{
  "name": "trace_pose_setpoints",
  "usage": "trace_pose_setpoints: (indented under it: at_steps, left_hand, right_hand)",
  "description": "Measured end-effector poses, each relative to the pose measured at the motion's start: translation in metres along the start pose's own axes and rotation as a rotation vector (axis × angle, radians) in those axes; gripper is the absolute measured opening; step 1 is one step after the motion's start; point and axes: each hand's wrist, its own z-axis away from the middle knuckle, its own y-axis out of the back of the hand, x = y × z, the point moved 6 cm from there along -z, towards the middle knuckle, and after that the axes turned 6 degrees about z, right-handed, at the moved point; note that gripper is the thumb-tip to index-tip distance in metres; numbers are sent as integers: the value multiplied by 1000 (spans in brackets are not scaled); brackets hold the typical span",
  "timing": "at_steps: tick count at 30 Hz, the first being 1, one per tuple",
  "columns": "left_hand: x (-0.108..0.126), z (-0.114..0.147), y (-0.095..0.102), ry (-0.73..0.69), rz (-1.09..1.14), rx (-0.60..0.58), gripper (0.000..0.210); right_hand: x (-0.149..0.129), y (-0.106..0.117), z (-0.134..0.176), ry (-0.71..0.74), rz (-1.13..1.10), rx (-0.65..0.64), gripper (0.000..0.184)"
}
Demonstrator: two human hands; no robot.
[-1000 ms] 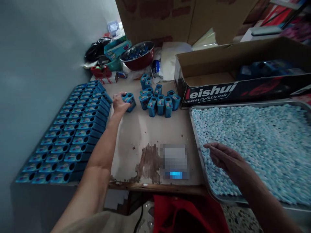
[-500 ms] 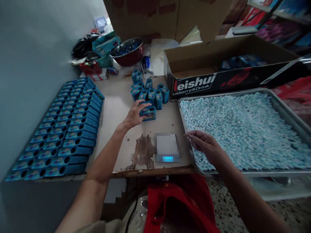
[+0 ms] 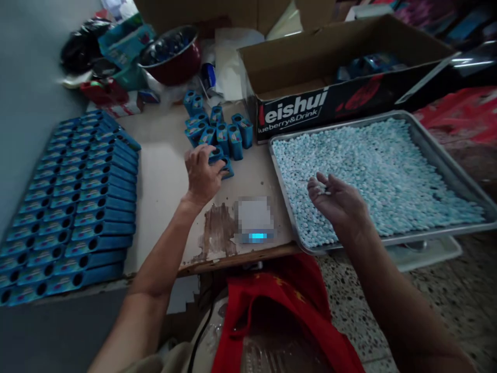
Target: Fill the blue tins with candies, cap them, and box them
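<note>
Worn table, blue containers in rows, blurred flat device, open carton

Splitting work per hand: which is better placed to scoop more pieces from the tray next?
Right, probably. The right hand is over the tray and its pale-blue pieces, with a few in its curled fingers. The left hand is on blue boxes, away from the tray.

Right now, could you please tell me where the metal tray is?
In the head view, the tray is on the right, just in front of the black box, with the right hand over its left part.
</note>
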Motion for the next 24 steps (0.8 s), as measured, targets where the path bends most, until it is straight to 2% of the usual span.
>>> trace_pose_setpoints:
  at_steps: [3, 7, 10, 12, 14, 16, 18, 21, 24]
  left_hand:
    - [25, 6, 16, -64, 72, -37, 7]
    - [77, 24, 34, -157, 191, -177, 13]
    - [111, 40, 26, -215, 227, -335, 14]
    - [122, 50, 14, -228, 214, -388, 16]
    - [127, 59, 1, -236, 198, -402, 18]
    - [129, 67, -7, -247, 204, -389, 17]
    - [130, 72, -7, -242, 230, -347, 18]
    - [126, 77, 9, -206, 275, -224, 39]
    - [109, 83, 32, -133, 272, -64, 55]
  right_hand:
    - [0, 14, -1, 5, 60, 8, 17]
    - [8, 6, 18, -26, 247, -155, 29]
    - [9, -12, 37, 49, 482, -260, 39]
    - [8, -24, 45, 79, 585, -329, 43]
    - [6, -31, 47, 66, 588, -362, 41]
    - [1, -31, 45, 47, 523, -314, 32]
    - [-4, -27, 41, 16, 435, -235, 21]
    - [-4, -24, 39, -72, 355, -177, 23]
    - [-2, -24, 40, -114, 362, -167, 21]
